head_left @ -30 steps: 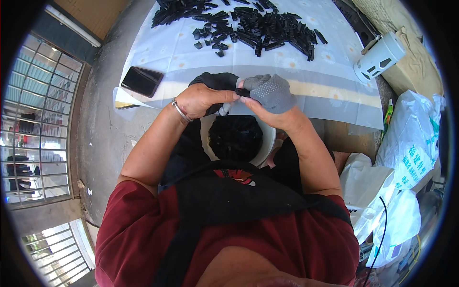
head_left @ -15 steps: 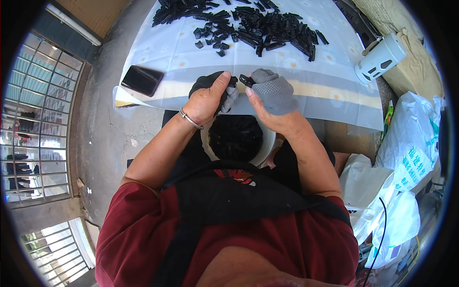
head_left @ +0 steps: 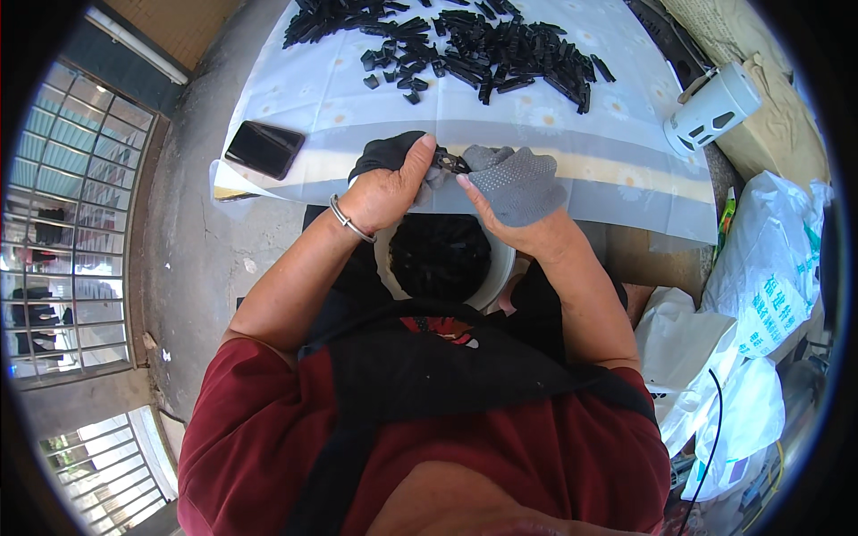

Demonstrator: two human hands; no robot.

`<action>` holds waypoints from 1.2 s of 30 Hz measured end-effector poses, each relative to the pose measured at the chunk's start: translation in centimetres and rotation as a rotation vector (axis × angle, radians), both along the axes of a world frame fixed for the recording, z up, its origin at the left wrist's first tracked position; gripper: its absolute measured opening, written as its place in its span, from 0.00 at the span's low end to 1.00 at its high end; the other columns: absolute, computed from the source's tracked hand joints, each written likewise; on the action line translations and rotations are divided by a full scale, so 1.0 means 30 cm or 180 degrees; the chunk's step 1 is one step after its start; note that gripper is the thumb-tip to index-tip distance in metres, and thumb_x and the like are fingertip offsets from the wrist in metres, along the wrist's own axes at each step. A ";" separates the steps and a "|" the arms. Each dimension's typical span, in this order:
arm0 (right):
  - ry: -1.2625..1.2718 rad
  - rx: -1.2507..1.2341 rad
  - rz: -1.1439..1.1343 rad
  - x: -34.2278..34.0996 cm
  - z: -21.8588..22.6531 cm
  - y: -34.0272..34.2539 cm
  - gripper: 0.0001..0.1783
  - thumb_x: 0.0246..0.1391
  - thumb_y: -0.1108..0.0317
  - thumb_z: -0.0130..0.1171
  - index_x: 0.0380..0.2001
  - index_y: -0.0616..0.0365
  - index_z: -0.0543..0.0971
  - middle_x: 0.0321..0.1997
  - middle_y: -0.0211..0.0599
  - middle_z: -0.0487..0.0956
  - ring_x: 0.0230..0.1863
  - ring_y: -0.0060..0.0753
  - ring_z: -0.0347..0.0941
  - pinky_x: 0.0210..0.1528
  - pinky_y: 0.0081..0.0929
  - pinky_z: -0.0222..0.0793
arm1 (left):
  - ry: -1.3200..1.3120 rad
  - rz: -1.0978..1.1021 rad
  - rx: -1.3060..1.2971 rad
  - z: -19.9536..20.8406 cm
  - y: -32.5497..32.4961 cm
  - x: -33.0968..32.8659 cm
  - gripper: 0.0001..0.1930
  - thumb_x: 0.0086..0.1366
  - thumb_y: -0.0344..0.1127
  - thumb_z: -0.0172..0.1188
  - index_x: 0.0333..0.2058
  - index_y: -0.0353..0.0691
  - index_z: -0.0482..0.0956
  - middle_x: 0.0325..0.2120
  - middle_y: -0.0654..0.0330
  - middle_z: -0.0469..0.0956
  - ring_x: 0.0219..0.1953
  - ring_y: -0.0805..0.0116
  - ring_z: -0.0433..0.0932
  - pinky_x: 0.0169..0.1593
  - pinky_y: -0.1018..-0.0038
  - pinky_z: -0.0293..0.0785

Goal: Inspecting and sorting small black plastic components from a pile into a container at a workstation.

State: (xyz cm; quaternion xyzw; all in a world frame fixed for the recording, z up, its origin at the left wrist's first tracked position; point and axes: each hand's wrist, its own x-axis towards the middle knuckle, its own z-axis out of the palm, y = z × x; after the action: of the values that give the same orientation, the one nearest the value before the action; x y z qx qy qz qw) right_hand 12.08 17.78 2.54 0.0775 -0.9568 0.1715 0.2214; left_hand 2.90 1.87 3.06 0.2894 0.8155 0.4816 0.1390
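Note:
My left hand (head_left: 391, 177), in a black and grey glove with the thumb bare, is closed on a small black plastic piece. Facing it, my right hand (head_left: 518, 189) wears a grey dotted glove, its thumb also bare. Its thumb and fingers pinch another small black plastic piece (head_left: 454, 164). The two pieces meet between my hands, above the table's near edge; gloves hide much of both, and I cannot tell whether they are joined. Just below stands a white bucket (head_left: 506, 272) holding many black pieces (head_left: 438, 257).
Loose black plastic pieces (head_left: 509, 58) lie heaped across the far side of the flowered tablecloth (head_left: 357, 112). A dark phone (head_left: 265, 149) rests at the left edge, and a white cup-like container (head_left: 712, 109) lies tilted at the right. Plastic bags (head_left: 760, 277) crowd the right side.
My hands have come together, so the two black pieces, apart before, now touch. My right hand has tilted and dropped slightly; my left has shifted a little.

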 end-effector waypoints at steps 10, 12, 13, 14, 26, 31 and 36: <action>-0.0747 -0.0485 0.0304 -0.037 -0.041 -0.046 0.14 0.51 0.59 0.49 0.33 0.57 0.75 0.33 0.43 0.75 0.35 0.48 0.70 0.37 0.39 0.65 | 0.0637 -0.0716 -0.0674 0.018 -0.011 -0.026 0.19 0.64 0.44 0.40 0.30 0.34 0.74 0.27 0.46 0.75 0.32 0.49 0.74 0.36 0.66 0.69; -0.0905 -0.0453 0.0416 -0.043 -0.028 -0.019 0.14 0.52 0.59 0.48 0.34 0.57 0.75 0.33 0.44 0.75 0.36 0.49 0.70 0.39 0.39 0.65 | 0.0805 -0.0765 -0.1396 0.019 -0.027 -0.115 0.25 0.63 0.53 0.35 0.34 0.36 0.73 0.32 0.44 0.74 0.37 0.47 0.72 0.42 0.64 0.67; -0.1071 -0.0421 0.0513 -0.049 -0.021 0.002 0.14 0.52 0.59 0.47 0.34 0.57 0.75 0.34 0.45 0.75 0.37 0.50 0.69 0.40 0.40 0.65 | 0.1384 -0.0242 -0.1592 0.025 -0.025 -0.174 0.24 0.61 0.53 0.40 0.35 0.37 0.74 0.32 0.46 0.74 0.36 0.48 0.72 0.41 0.65 0.68; -0.0794 -0.0186 0.0155 -0.071 -0.014 0.028 0.14 0.52 0.60 0.47 0.35 0.56 0.75 0.35 0.46 0.74 0.38 0.50 0.69 0.40 0.39 0.65 | 0.1813 0.0195 -0.1682 0.031 -0.015 -0.243 0.22 0.61 0.52 0.43 0.40 0.39 0.73 0.35 0.49 0.75 0.37 0.52 0.74 0.41 0.67 0.69; -0.0246 0.0322 -0.2310 -0.302 -0.074 0.440 0.21 0.51 0.56 0.46 0.48 0.49 0.69 0.49 0.47 0.70 0.54 0.43 0.62 0.51 0.37 0.61 | 0.2016 0.0673 -0.2477 -0.024 0.216 -0.843 0.19 0.55 0.35 0.47 0.47 0.42 0.70 0.45 0.48 0.70 0.47 0.55 0.71 0.48 0.65 0.67; -0.0313 0.0441 -0.2056 -0.302 -0.075 0.380 0.20 0.50 0.57 0.49 0.48 0.48 0.70 0.48 0.47 0.70 0.54 0.43 0.63 0.51 0.38 0.61 | 0.1438 -0.0401 -0.2514 -0.027 0.317 -0.770 0.21 0.55 0.36 0.44 0.49 0.43 0.67 0.42 0.47 0.72 0.41 0.53 0.73 0.45 0.67 0.68; -0.0295 0.0569 -0.1720 -0.274 -0.091 0.348 0.19 0.48 0.59 0.51 0.45 0.48 0.71 0.47 0.48 0.71 0.51 0.46 0.65 0.49 0.38 0.62 | 0.1976 -0.0661 -0.2484 0.021 0.408 -0.485 0.21 0.51 0.32 0.50 0.47 0.44 0.68 0.38 0.49 0.74 0.40 0.53 0.74 0.43 0.66 0.70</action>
State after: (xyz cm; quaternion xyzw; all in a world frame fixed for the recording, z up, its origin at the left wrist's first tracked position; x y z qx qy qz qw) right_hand 3.86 28.22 -0.20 -0.1689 -0.9632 0.0245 0.2074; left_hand -11.67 14.12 3.68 0.4250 0.9044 0.0161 0.0350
